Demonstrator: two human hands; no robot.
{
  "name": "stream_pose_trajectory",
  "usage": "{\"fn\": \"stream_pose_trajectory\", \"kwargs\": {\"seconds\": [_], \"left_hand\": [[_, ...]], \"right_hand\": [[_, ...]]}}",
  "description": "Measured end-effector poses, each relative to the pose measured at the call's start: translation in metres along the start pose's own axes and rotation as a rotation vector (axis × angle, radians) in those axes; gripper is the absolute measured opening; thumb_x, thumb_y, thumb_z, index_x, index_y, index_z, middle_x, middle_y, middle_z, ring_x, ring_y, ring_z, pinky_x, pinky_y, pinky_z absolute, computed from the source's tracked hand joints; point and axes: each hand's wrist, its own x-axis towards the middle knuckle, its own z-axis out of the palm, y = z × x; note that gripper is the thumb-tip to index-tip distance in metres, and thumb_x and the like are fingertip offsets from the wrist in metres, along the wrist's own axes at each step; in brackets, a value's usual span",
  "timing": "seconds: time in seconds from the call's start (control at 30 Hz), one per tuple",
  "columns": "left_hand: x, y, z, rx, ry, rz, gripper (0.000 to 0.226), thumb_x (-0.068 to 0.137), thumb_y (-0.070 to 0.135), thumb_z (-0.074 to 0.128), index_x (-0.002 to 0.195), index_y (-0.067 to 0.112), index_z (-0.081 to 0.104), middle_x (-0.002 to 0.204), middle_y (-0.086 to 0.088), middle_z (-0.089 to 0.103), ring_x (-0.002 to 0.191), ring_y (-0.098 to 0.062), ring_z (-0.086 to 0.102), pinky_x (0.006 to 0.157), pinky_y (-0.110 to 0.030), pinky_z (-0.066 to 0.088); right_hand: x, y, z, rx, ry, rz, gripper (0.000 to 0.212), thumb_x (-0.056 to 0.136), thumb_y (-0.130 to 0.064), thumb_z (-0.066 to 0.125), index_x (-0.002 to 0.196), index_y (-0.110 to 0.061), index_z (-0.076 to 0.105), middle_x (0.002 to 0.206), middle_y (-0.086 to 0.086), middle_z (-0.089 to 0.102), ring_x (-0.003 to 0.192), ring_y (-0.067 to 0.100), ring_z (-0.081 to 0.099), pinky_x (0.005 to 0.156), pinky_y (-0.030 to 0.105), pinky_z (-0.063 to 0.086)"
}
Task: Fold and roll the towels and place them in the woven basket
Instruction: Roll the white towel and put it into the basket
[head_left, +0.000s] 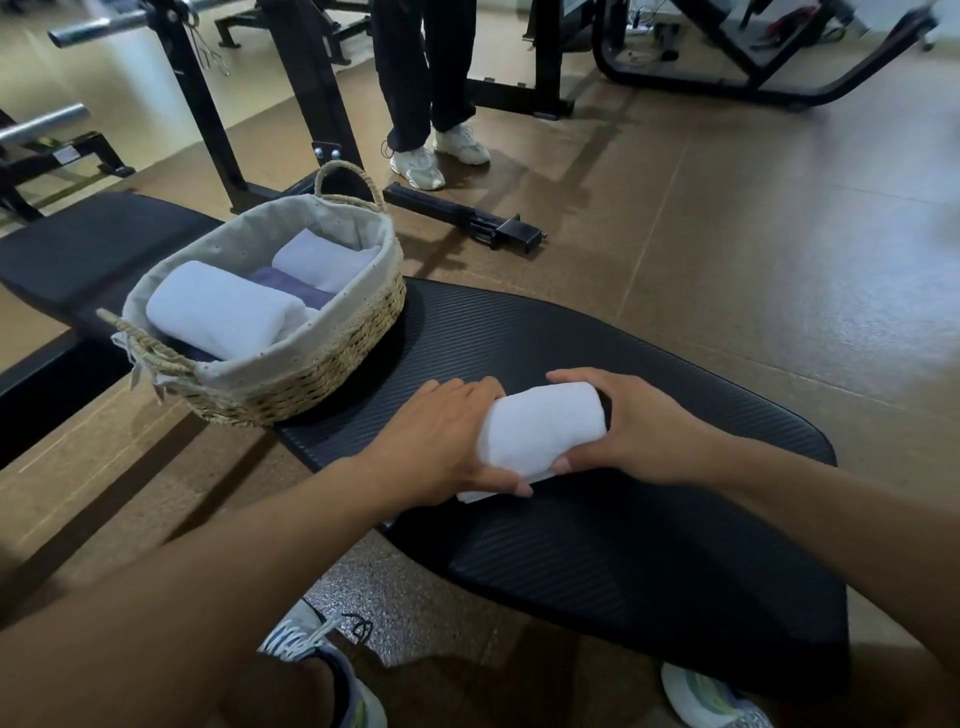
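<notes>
A rolled white towel (545, 431) lies on the black ribbed mat (597, 545). My left hand (441, 441) holds its left end, thumb under the loose flap. My right hand (634, 426) grips its right end, fingers curled over the top and thumb at the front. The woven basket (322, 369), lined with pale cloth, stands on the mat's far left end. Inside it lie two rolled white towels, one at the front (218, 306) and one at the back (322, 260), with a purple towel (291, 286) between them.
A black padded bench (88, 249) runs behind the basket at left. Black gym frames and steel bars (104, 26) stand beyond. Another person's legs and pale shoes (436, 156) are on the brown floor at top centre. My own shoes (322, 670) show below the mat.
</notes>
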Motion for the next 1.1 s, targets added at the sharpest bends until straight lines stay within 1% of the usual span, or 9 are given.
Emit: {"fn": "stream_pose_trajectory", "kwargs": {"seconds": [0.1,0.2,0.37,0.47,0.6,0.73,0.83,0.97,1.1], "left_hand": [[-0.003,0.008,-0.006,-0.176,0.046,-0.105,0.073,0.064,0.075,0.075,0.106,0.024,0.043,0.088,0.011,0.056,0.080,-0.018,0.055,0.064,-0.035,0.029],[-0.006,0.018,-0.010,-0.324,0.092,-0.188,0.072,0.065,0.076,0.072,0.105,0.023,0.044,0.089,0.008,0.061,0.080,-0.019,0.058,0.060,-0.034,0.035],[-0.011,0.010,-0.012,-0.311,0.035,0.011,0.075,0.078,0.084,0.048,0.131,0.030,0.047,0.113,0.010,0.063,0.102,-0.014,0.058,0.089,-0.036,0.043],[-0.014,0.004,-0.022,-0.496,0.145,0.013,0.071,0.080,0.079,0.051,0.136,0.036,0.048,0.118,0.020,0.062,0.109,-0.003,0.057,0.098,-0.034,0.047],[-0.013,0.001,-0.034,-0.735,0.303,-0.086,0.073,0.081,0.070,0.061,0.142,0.032,0.047,0.123,0.020,0.061,0.112,0.003,0.059,0.099,-0.024,0.047],[-0.015,-0.009,-0.039,-0.682,0.266,-0.103,0.067,0.081,0.068,0.064,0.136,0.031,0.055,0.119,0.018,0.065,0.109,0.005,0.060,0.094,-0.020,0.048],[-0.015,-0.018,-0.042,-0.735,0.214,-0.135,0.054,0.074,0.069,0.067,0.113,0.033,0.068,0.099,0.013,0.073,0.090,-0.002,0.067,0.079,-0.025,0.054],[-0.015,-0.023,-0.044,-0.785,0.171,-0.155,0.040,0.075,0.052,0.081,0.098,0.023,0.065,0.081,0.009,0.068,0.066,0.004,0.056,0.061,-0.014,0.044],[-0.017,-0.034,-0.047,-0.786,0.021,-0.181,0.059,0.060,0.058,0.088,0.099,0.024,0.060,0.084,0.008,0.069,0.070,-0.004,0.060,0.063,-0.023,0.047]], "right_hand": [[-0.002,-0.005,-0.002,0.345,0.059,-0.011,0.078,0.066,-0.022,0.093,0.134,-0.036,0.057,0.122,-0.014,0.066,0.113,0.003,0.062,0.096,0.030,0.055],[-0.001,-0.012,-0.005,0.659,0.161,-0.005,0.075,0.068,-0.006,0.089,0.131,-0.034,0.059,0.116,-0.003,0.071,0.107,0.012,0.069,0.083,0.025,0.057],[0.002,-0.026,-0.014,0.916,0.341,-0.010,0.093,0.066,-0.001,0.086,0.146,-0.031,0.048,0.118,-0.005,0.071,0.107,0.009,0.070,0.094,0.030,0.057],[-0.001,-0.036,-0.018,0.738,0.373,-0.081,0.096,0.074,0.005,0.082,0.151,-0.035,0.039,0.127,-0.004,0.064,0.108,0.009,0.069,0.093,0.030,0.058],[-0.001,-0.050,-0.012,0.451,0.202,-0.170,0.104,0.080,-0.002,0.080,0.158,-0.036,0.021,0.137,-0.018,0.057,0.109,0.004,0.069,0.095,0.030,0.057],[0.007,-0.064,0.000,0.350,0.140,-0.245,0.100,0.087,-0.009,0.076,0.160,-0.033,0.013,0.151,-0.021,0.045,0.113,0.004,0.067,0.100,0.029,0.054],[0.012,-0.062,0.007,0.284,0.082,-0.215,0.100,0.088,-0.018,0.076,0.161,-0.032,0.010,0.155,-0.023,0.039,0.117,-0.001,0.063,0.103,0.028,0.051],[0.014,-0.056,0.010,0.244,-0.026,-0.145,0.091,0.087,-0.037,0.076,0.159,-0.033,0.020,0.154,-0.017,0.044,0.133,-0.005,0.048,0.113,0.025,0.041],[0.011,-0.058,0.010,0.145,-0.089,-0.168,0.082,0.085,-0.062,0.067,0.155,-0.044,0.029,0.147,-0.024,0.050,0.129,-0.008,0.049,0.112,0.030,0.042]]}}
